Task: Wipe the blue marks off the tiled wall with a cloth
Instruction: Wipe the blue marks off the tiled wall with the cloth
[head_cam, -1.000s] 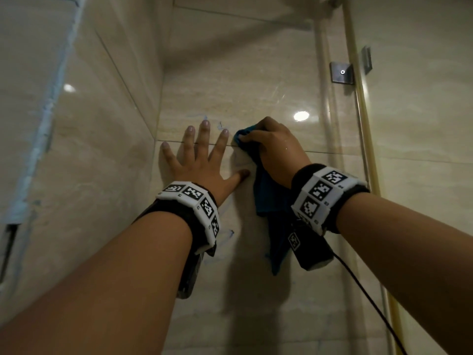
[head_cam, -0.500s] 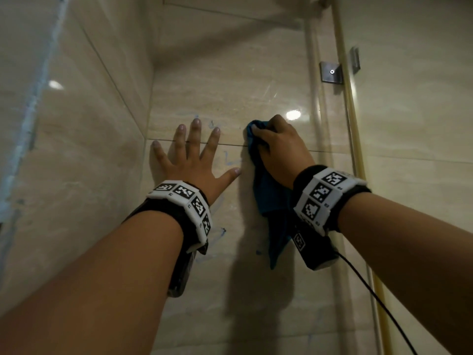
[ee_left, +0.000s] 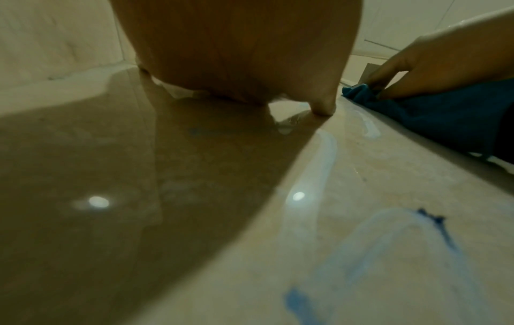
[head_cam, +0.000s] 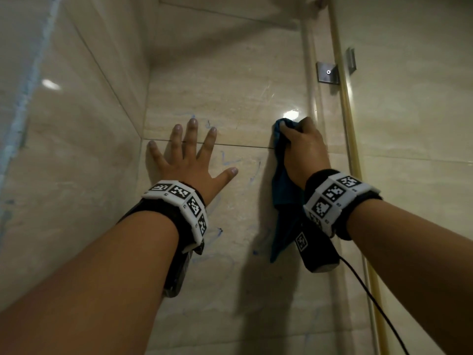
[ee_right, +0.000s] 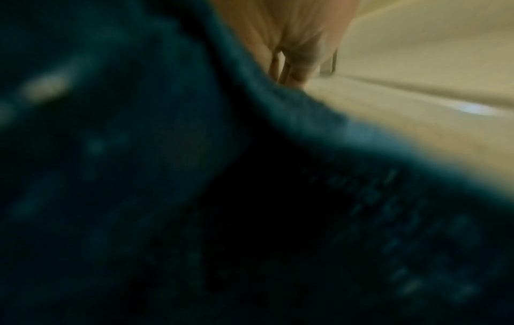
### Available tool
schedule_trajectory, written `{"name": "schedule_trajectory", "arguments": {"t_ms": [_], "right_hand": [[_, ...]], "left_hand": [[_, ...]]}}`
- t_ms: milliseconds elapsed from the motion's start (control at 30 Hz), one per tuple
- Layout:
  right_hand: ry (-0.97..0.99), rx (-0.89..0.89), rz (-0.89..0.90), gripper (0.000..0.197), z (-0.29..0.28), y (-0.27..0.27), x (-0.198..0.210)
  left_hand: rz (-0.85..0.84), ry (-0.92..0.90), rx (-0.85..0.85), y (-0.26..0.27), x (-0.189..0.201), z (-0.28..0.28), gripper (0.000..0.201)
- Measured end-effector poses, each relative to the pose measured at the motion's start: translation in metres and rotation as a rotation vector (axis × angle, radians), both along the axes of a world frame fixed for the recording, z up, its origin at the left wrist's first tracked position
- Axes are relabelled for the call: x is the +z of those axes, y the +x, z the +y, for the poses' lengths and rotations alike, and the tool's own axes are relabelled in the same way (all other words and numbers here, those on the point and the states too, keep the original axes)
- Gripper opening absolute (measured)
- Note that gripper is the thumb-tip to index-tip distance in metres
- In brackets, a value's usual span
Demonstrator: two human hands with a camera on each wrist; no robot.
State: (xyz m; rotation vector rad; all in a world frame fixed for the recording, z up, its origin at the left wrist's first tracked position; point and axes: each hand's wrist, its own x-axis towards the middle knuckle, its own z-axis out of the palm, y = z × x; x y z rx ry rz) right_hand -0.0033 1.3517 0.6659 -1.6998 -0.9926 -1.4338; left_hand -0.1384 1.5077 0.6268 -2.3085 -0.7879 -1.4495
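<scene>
My left hand (head_cam: 188, 156) lies flat on the beige tiled wall (head_cam: 230, 98) with its fingers spread. To its right, my right hand (head_cam: 302, 147) grips a dark blue cloth (head_cam: 284, 198) and presses it to the wall beside the glass edge; the cloth's tail hangs down under the wrist. Faint blue marks (head_cam: 227, 160) run between the two hands, and darker strokes (head_cam: 217, 230) sit lower, by my left wrist. In the left wrist view a smeared blue mark (ee_left: 389, 241) is close up, with the cloth (ee_left: 434, 118) at the right. The right wrist view is mostly filled by the blurred cloth (ee_right: 166, 176).
A side wall (head_cam: 64, 149) meets the tiled wall in a corner at the left. A glass panel with a gold-coloured frame strip (head_cam: 345, 98) and a metal bracket (head_cam: 327, 73) stands at the right. A black cable (head_cam: 371, 303) hangs from my right wristband.
My right hand has slid the cloth rightward along the wall, away from my left hand and towards the glass edge. Blue marks between the hands are uncovered. The left hand stays flat.
</scene>
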Motion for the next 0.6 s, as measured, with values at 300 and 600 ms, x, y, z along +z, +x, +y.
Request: {"name": "schedule_trajectory", "arguments": {"t_ms": [300,600], "right_hand": [[0.061,-0.052,0.118,0.043,-0.018,0.013,0.018],[0.043,-0.072,-0.033,0.043,-0.01,0.008,-0.005]], "left_hand": [[-0.002,-0.002,-0.005,0.0,0.001,0.002,0.088],[-0.009,-0.008,-0.019,0.0,0.002,0.001,0.089]]}}
